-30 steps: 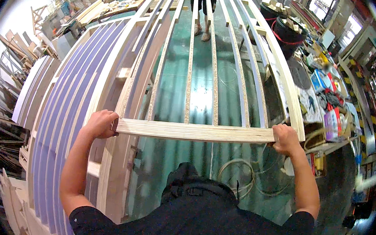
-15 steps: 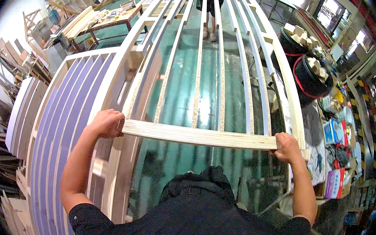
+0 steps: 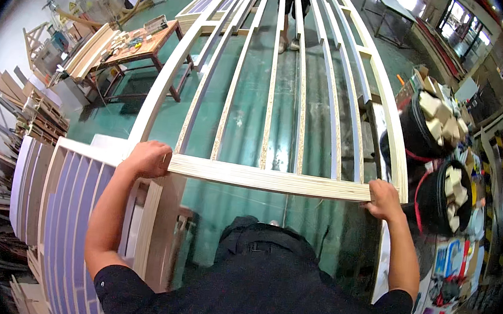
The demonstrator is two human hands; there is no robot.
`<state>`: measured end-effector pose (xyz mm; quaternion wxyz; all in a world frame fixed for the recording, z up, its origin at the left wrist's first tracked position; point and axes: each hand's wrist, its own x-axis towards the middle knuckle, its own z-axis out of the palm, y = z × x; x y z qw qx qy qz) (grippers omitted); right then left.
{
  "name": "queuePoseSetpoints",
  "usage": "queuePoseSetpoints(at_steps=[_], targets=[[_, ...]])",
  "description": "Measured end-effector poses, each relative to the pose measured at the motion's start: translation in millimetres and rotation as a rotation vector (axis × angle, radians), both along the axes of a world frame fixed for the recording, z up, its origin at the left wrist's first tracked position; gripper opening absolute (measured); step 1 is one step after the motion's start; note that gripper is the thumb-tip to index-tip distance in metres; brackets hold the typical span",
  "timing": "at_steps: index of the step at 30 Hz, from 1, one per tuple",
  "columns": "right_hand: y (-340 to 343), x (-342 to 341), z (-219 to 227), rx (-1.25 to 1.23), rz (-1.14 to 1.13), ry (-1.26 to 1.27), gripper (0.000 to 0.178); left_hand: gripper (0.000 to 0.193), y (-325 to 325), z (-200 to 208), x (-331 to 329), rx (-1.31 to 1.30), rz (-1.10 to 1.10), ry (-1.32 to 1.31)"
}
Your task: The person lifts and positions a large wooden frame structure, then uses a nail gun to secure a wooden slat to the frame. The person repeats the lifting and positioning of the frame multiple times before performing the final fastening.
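Wooden frame [image 3: 271,86] held above the green floor [image 3: 250,102], a second person [image 3: 290,3] visible under its slats farther off. Left hand [image 3: 151,159] and right hand [image 3: 384,200] clamp the near rail [image 3: 270,178] toward opposite ends, presumably for balance. Fingers wrap the wood (undersides hidden). Forearms [image 3: 108,210] reach forward, spread wide, knuckles uppermost.

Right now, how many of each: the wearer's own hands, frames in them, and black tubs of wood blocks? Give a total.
Left hand and right hand: 2
Held frame: 1
Far tub and near tub: 2
Total: 5
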<state>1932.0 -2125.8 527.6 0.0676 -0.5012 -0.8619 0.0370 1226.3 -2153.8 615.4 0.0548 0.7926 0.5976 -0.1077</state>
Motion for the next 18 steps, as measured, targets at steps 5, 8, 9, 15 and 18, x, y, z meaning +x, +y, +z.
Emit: queuePoseSetpoints(at_steps=[5,8,9,15,18], targets=[[170,-23,-1,0.004,0.016,0.044,0.054,0.043,169,-16,-9,-0.017,-0.027,-0.043],[275,-35,-15,-0.011,-0.032,-0.027,0.052,0.039,273,-36,-25,0.004,-0.031,-0.002],[306,-40,-22,0.001,-0.024,-0.011,0.052,0.039,305,-48,-34,0.002,-0.045,-0.017],[502,-89,-51,-0.076,-0.042,-0.053,0.056,0.041,503,-101,-83,-0.02,-0.051,-0.058],[612,-111,-71,-0.056,-0.025,-0.057,0.056,0.04,612,-112,-106,-0.04,-0.018,-0.048]])
